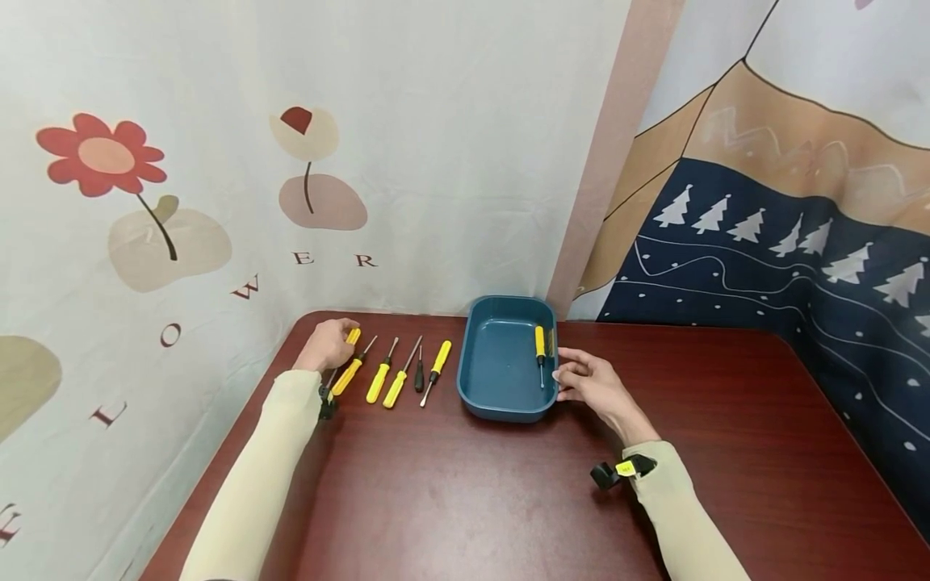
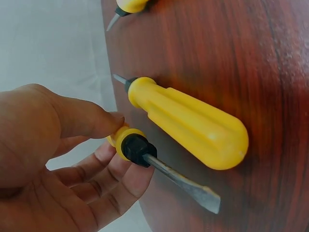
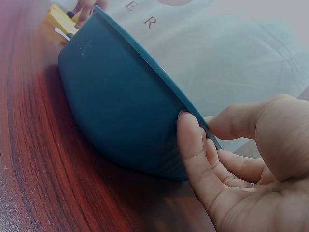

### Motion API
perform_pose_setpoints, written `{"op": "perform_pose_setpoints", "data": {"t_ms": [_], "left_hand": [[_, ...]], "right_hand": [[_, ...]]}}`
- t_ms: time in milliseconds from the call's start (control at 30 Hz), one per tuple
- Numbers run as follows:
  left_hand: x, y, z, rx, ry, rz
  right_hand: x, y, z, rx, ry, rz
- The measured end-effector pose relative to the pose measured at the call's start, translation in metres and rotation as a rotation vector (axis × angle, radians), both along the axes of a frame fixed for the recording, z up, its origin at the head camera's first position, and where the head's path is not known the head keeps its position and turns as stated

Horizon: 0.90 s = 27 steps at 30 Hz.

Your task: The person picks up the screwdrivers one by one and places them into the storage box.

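At the table's far left, my left hand (image 1: 328, 345) pinches a flat-blade screwdriver (image 2: 128, 140) by its yellow handle, thumb against the fingers. Its blade points back toward the wrist. Right beside it lies another yellow screwdriver (image 2: 193, 125), untouched. A blue plastic tray (image 1: 508, 411) stands near the back edge, and a small yellow-and-black screwdriver (image 1: 540, 343) lies inside along its right side. My right hand (image 1: 592, 386) grips the tray's right rim between thumb and fingers; in the right wrist view the rim (image 3: 154, 65) runs into those fingers.
Between the left hand and the tray lie several screwdrivers in a row: yellow ones (image 1: 381, 382), a small black one (image 1: 419, 378) and a yellow-and-black one (image 1: 439, 361). A printed curtain (image 1: 450, 161) hangs directly behind the dark red wooden table (image 1: 450, 500).
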<state>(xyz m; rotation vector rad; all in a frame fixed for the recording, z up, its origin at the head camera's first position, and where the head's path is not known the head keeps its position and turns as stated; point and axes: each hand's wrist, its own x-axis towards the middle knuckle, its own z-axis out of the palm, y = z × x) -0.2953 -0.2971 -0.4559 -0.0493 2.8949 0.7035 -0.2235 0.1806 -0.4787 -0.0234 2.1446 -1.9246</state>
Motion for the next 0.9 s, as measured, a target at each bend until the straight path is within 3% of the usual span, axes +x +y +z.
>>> {"op": "perform_pose_setpoints", "data": {"t_ms": [633,900], "left_hand": [[0.008,0.016,0.011,0.057,0.076,-0.031],[0.010,0.023,0.013,0.114,0.091,-0.012]], "right_hand": [[-0.001,-0.001,0.001,0.005,-0.001,0.000],[-0.001,-0.001,0.000,0.004,-0.001,0.000]]}}
